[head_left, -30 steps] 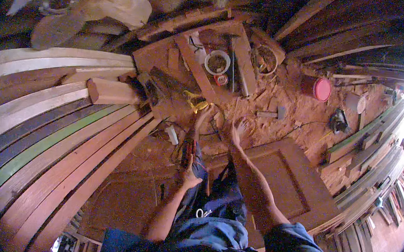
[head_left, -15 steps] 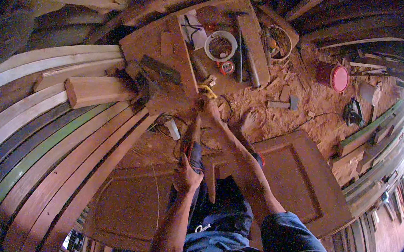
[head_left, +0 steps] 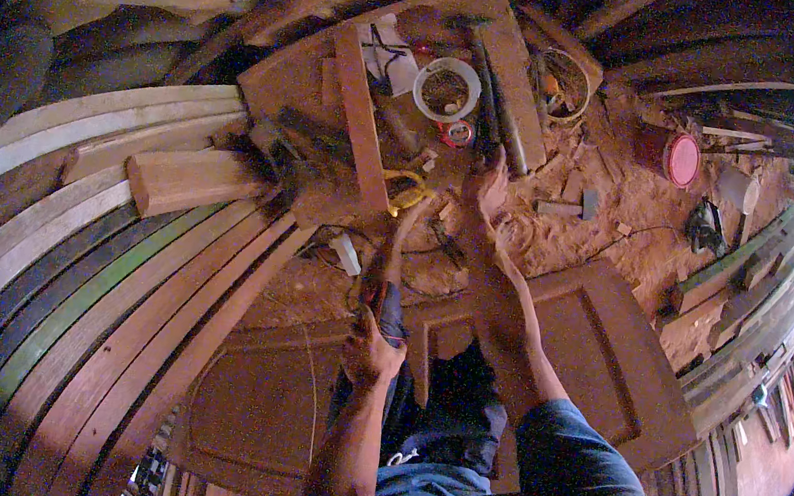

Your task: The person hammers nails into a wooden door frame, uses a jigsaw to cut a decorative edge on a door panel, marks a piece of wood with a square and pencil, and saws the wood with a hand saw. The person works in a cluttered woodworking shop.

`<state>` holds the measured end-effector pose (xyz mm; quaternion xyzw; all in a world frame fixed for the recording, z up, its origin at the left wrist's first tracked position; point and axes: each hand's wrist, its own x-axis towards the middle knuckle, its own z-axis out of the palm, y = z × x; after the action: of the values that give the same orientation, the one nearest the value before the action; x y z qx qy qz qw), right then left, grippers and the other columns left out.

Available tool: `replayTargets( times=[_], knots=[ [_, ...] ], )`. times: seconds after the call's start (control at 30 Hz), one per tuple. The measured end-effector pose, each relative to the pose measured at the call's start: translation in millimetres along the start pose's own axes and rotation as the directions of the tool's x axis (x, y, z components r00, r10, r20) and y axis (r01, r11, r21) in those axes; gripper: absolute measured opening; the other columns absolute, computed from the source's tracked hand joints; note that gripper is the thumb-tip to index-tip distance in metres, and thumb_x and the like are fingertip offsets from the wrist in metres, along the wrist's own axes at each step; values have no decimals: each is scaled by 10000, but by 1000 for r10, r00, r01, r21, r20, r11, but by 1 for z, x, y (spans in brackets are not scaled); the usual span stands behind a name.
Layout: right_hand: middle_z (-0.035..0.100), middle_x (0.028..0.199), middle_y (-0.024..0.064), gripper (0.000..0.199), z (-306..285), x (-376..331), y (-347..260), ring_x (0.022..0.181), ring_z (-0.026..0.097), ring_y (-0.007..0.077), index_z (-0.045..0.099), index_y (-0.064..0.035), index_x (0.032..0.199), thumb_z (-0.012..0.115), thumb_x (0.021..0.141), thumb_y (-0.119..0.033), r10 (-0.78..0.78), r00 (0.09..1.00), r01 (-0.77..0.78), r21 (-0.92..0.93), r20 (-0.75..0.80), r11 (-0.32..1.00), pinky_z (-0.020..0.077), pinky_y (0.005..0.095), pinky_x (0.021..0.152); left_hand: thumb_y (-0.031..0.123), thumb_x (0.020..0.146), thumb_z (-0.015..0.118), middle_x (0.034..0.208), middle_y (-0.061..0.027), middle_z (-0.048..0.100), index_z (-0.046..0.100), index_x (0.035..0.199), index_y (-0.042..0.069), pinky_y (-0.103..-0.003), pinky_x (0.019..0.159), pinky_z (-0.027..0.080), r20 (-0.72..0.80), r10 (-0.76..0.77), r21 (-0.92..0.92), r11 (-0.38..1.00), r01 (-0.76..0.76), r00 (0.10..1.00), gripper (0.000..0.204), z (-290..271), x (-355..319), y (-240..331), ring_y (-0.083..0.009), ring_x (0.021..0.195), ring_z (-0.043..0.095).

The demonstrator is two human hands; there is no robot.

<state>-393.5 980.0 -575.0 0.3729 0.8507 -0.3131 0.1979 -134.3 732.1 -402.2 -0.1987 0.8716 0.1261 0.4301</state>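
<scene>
Left hand: (head_left: 367, 348) lower centre of the frame, fist wrapped around the dark handle of a long-handled tool (head_left: 385, 262); fingers curled tight.
Long-handled tool: a slim shaft with a red band near the grip, running up the frame from the left hand toward the yellow loop (head_left: 408, 191); its head is lost in sawdust and clutter, kind not certain.
Tool axis: nearly vertical in the picture, leaning a little right at the top; near end in the left fist, far end just short of the yellow loop.
Right hand: (head_left: 486, 192) upper centre, arm stretched far forward, fingers spread and bent over the floor; whether it grips anything I cannot tell, since the palm faces away.
Nearest to right hand: a dark metal bar (head_left: 502, 122) lying up-frame of the fingertips, long axis steep, tilted left at the top; touching or just apart cannot be told.
Bearing from hands: the bar lies ahead of and beside the right hand, well apart from the left; the right hand is the nearer by far.
Tape ring: (head_left: 447, 89) white, flat on a brown board, left of the bar.
Small red ring: (head_left: 458, 134) between tape ring and right hand.
Wooden slat: (head_left: 360, 124) long, steep, left of the yellow loop.
Panelled door: (head_left: 602, 357) right of centre, under the right forearm.
Curved planks: (head_left: 94, 290) stacked along the left side.
Red lid: (head_left: 684, 160) upper right.
</scene>
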Motion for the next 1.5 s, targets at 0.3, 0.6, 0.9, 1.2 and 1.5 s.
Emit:
replayTargets(
  times=[0.3,0.6,0.9,1.2,1.5],
  knots=[
    [645,1234,163,571,21,29,-6,1043,628,308,440,-87,1427,651,910,-204,-25,998,25,5,50,1000,530,422,835,457,713,835,1436,-271,499,201,1593,138,-564,1085,395,56,-53,1,999,53,997,1131,9,3,-7,-441,1267,537],
    [636,1227,147,549,8,36,-4,1022,613,274,427,-56,1413,638,918,-170,-96,993,87,112,72,990,526,403,827,467,717,821,1463,-247,479,216,1590,129,-560,1114,364,-53,38,-95,995,-43,998,1114,-22,-4,17,-455,1288,512],
    [628,1220,131,528,-2,-101,139,1000,599,239,414,-25,1398,625,927,-136,-45,958,-60,349,284,935,523,384,818,481,719,829,1388,-298,492,208,1580,171,-574,976,478,-12,76,70,995,-75,997,1106,-40,6,33,-464,1221,550],
    [628,915,61,230,-40,-230,222,775,604,155,494,-77,1176,589,966,-72,354,909,-401,698,221,593,506,308,664,524,731,818,1349,-280,541,167,1588,191,-530,945,507,100,21,410,910,-60,995,1126,-79,8,79,-441,1118,630],
    [631,983,65,246,-155,-331,149,877,596,171,546,-37,1169,592,1018,-227,466,884,-269,845,27,462,481,318,829,414,753,799,1358,-225,570,283,1540,123,-514,979,509,130,140,497,847,-187,982,984,-83,33,69,-407,1190,610]
  ],
)
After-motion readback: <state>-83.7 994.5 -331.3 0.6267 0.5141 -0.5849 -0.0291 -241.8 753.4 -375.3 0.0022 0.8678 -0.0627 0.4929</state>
